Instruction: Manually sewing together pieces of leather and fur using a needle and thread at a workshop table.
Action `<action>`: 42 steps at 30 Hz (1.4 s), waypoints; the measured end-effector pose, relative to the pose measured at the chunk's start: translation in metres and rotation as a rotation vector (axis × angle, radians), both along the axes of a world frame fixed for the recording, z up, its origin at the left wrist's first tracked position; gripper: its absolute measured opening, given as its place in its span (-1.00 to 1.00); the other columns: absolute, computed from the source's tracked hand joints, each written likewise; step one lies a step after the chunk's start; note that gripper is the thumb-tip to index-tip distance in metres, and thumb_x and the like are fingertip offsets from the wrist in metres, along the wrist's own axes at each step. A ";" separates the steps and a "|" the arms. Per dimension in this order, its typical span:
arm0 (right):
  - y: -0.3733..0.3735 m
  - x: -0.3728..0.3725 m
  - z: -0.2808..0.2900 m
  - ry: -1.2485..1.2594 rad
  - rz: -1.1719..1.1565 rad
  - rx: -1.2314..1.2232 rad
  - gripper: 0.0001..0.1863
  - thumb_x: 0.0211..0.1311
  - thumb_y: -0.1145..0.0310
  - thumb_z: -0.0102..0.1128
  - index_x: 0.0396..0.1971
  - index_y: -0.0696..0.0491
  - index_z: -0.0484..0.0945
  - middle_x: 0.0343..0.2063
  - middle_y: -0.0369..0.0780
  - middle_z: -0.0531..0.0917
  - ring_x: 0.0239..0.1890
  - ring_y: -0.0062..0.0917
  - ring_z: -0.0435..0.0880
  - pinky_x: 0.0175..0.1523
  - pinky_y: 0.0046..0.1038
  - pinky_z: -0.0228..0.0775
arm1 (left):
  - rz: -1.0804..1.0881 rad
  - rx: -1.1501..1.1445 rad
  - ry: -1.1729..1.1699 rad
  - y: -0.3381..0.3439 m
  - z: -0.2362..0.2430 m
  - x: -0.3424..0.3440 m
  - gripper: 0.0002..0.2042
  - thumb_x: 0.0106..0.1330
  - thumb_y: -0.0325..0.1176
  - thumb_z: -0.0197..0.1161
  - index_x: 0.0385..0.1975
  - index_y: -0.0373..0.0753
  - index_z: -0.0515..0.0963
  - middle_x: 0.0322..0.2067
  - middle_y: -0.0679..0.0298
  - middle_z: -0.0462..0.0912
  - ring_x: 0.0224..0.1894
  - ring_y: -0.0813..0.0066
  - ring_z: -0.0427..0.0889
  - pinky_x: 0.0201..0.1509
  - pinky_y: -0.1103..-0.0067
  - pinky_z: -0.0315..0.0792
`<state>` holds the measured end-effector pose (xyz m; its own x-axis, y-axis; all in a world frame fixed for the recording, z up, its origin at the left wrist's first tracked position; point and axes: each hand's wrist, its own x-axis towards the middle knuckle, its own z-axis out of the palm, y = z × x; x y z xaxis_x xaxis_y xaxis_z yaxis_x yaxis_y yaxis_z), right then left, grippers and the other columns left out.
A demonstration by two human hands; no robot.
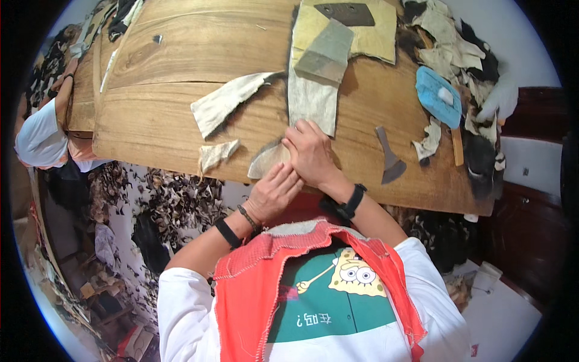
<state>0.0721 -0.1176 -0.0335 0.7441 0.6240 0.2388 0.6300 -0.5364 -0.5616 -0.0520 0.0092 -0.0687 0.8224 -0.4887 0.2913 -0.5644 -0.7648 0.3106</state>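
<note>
A small pale piece of fur hide (263, 161) with a dark curved edge lies at the table's near edge, in my hands. My left hand (274, 192) presses its fingers on the piece's near right side, close against the other hand. My right hand (310, 151) is closed on the piece's right end, fingers bent; what lies under the fingers is hidden. Just beyond, a long pale hide strip (312, 102) with dark fur edges runs away from me. Left of it lie a tapered hide piece (229, 102) and a small hide scrap (217, 154).
A greyish translucent sheet (329, 51) and a yellow sheet (380, 30) lie on the strip's far end, near a dark plate (345, 14). Rightward are a flared metal blade (390, 158), a blue pad (438, 96), and heaped fur scraps (452, 36). Another person's sleeve (42, 139) shows at left.
</note>
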 end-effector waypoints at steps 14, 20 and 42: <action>-0.080 0.013 0.032 0.293 -0.172 -0.123 -0.71 0.29 0.14 0.12 -0.41 0.09 0.56 -0.46 -0.02 0.65 -0.34 -0.01 0.64 -0.25 -0.03 0.41 | 0.212 0.154 0.246 -0.015 0.048 0.018 -0.21 0.18 0.18 0.23 0.42 0.05 0.21 0.45 0.03 0.06 0.48 -0.14 -0.01 0.42 -0.04 -0.02; -0.084 0.017 0.016 0.218 -0.291 -0.137 -0.72 0.30 0.17 0.11 -0.45 0.09 0.54 -0.45 -0.05 0.66 -0.36 -0.03 0.64 -0.30 -0.07 0.42 | 0.333 0.156 0.234 -0.030 0.051 0.031 -0.26 0.28 0.28 0.03 0.42 0.08 0.21 0.46 -0.01 0.03 0.49 -0.16 -0.06 0.43 -0.04 -0.12; -0.102 0.154 0.054 0.475 -0.389 0.140 -0.67 0.27 0.12 0.29 -0.23 0.11 0.59 -0.45 -0.17 0.68 -0.40 -0.43 0.66 -0.31 -0.38 0.44 | 0.325 0.145 0.326 -0.038 0.053 0.042 -0.26 0.29 0.32 -0.06 0.44 0.13 0.18 0.49 0.08 -0.01 0.52 -0.08 -0.11 0.45 -0.09 -0.24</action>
<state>0.2259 -0.2199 0.0205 0.9552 0.2734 -0.1134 0.0686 -0.5771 -0.8138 -0.0101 -0.0287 -0.0159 0.9764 -0.2077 -0.0587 -0.1801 -0.9339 0.3088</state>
